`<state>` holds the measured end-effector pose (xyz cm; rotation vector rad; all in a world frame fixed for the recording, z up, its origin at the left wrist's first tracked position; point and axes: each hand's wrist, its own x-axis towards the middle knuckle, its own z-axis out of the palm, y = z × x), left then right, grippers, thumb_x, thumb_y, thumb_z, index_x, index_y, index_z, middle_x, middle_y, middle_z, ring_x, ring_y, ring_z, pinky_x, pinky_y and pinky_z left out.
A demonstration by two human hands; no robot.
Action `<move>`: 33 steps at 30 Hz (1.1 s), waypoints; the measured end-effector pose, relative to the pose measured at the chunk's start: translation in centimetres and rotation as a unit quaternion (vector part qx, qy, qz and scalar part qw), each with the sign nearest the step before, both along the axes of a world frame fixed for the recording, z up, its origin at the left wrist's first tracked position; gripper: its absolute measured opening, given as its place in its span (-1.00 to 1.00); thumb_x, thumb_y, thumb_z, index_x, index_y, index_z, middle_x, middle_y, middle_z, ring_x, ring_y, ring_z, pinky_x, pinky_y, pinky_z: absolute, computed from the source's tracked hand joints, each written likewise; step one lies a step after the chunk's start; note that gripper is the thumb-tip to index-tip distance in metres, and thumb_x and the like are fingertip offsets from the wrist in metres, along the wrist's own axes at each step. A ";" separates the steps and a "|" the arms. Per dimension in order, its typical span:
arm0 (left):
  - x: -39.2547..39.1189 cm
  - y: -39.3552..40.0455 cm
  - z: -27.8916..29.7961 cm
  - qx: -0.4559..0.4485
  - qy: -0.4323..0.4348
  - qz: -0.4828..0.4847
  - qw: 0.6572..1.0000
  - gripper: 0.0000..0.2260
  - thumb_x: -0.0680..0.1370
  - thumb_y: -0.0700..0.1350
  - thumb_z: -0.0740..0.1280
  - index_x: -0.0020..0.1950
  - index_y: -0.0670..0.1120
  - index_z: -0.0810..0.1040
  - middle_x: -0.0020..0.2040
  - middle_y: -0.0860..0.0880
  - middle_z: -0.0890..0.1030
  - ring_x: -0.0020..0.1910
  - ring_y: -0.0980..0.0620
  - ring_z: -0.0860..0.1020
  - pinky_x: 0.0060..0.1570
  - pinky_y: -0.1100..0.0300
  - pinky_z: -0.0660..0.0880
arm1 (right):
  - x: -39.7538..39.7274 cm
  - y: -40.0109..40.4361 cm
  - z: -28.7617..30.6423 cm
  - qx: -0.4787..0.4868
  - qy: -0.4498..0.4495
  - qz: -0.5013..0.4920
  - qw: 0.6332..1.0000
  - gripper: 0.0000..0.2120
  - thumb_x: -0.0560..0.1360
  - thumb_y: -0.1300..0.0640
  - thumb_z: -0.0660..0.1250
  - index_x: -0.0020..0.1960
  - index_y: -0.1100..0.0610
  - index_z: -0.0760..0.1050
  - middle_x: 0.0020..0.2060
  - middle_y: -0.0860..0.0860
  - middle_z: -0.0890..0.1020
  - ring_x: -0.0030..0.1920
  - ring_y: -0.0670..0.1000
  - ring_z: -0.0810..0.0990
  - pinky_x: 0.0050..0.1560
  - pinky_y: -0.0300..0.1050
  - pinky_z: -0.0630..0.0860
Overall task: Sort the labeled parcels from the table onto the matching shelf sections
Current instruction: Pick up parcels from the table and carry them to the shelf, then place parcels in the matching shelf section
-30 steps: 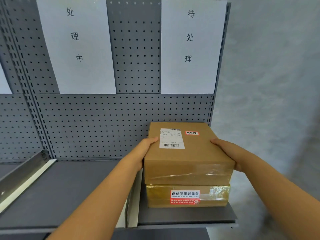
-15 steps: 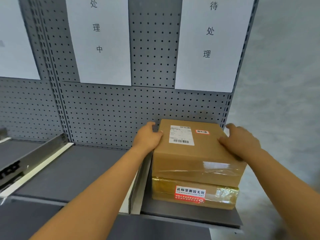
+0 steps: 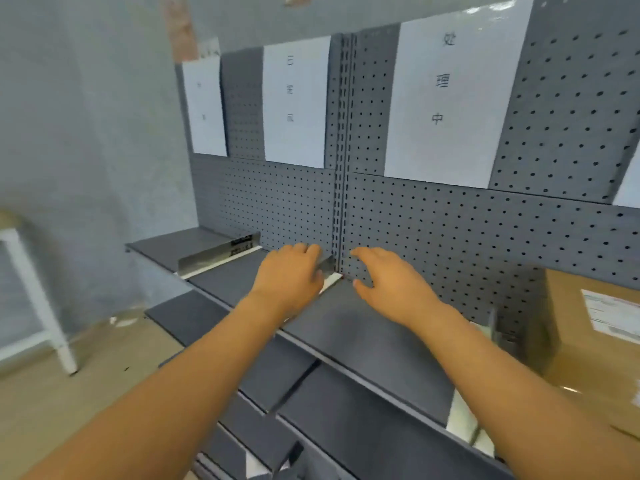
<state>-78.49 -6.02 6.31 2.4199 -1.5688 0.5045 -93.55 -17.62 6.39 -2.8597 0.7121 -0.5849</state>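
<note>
Parcel point(image 3: 595, 341), brown cardboard with a white shipping label on top, sits at 3 o'clock on the shelf point(image 3: 363, 327), in the rightmost section, cut off by the frame edge.

Hand status: neither hand carries anything. Left hand point(image 3: 289, 277) hovers over the shelf at 12 o'clock, fingers loosely bent and relaxed, grip unloaded. Right hand point(image 3: 389, 282) is just beside it, fingers spread, grip unloaded.

Step in hand, as judged: one parcel is placed, and the hands are free between placements. The next move calls for turning to the bench to pick up another labelled parcel, reading its label, and matching it to a section sign. No bench parcels show in this view.

Surroundings, near to far:
- Lower shelf tier point(image 3: 346, 427) at 6 o'clock.
- Metal divider point(image 3: 221, 256) at 10 o'clock, standing upright on the shelf; a further divider near the parcel at 3 o'clock.
- White table leg point(image 3: 38, 299) at 9 o'clock.
- Pegboard back panel point(image 3: 450, 237) behind the hands.
- Section sign point(image 3: 446, 98) at 1 o'clock; two more signs at 11 o'clock, text blurred.

Obstruction: the dividers limit sideways sliding between sections.
</note>
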 end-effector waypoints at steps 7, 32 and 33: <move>17.6 17.1 -1.9 0.018 -0.013 0.141 0.990 -0.62 0.64 0.00 0.16 0.44 -0.07 0.34 0.28 -0.11 0.52 0.22 -0.16 0.49 0.13 0.03 0.42 | 19.6 12.3 -1.6 -0.018 0.010 0.118 0.993 -0.48 0.63 0.04 0.22 0.55 0.07 0.20 0.41 0.09 0.41 0.40 0.15 0.36 0.37 0.09 0.35; 79.4 59.8 -3.9 0.027 -0.010 0.432 0.901 -0.57 0.64 0.03 0.17 0.49 -0.03 0.30 0.30 -0.07 0.52 0.25 -0.10 0.49 0.18 0.03 0.43 | 94.0 50.1 -4.2 -0.019 0.018 0.383 0.923 -0.45 0.60 0.07 0.22 0.56 0.07 0.20 0.40 0.08 0.42 0.37 0.14 0.38 0.31 0.03 0.39; 81.9 61.1 -3.6 0.020 -0.007 0.437 0.899 -0.57 0.63 0.03 0.18 0.49 -0.03 0.31 0.32 -0.07 0.52 0.25 -0.10 0.49 0.19 0.03 0.44 | 97.2 51.2 -3.8 -0.018 0.020 0.387 0.922 -0.45 0.60 0.07 0.23 0.56 0.07 0.20 0.41 0.09 0.41 0.38 0.15 0.37 0.31 0.03 0.39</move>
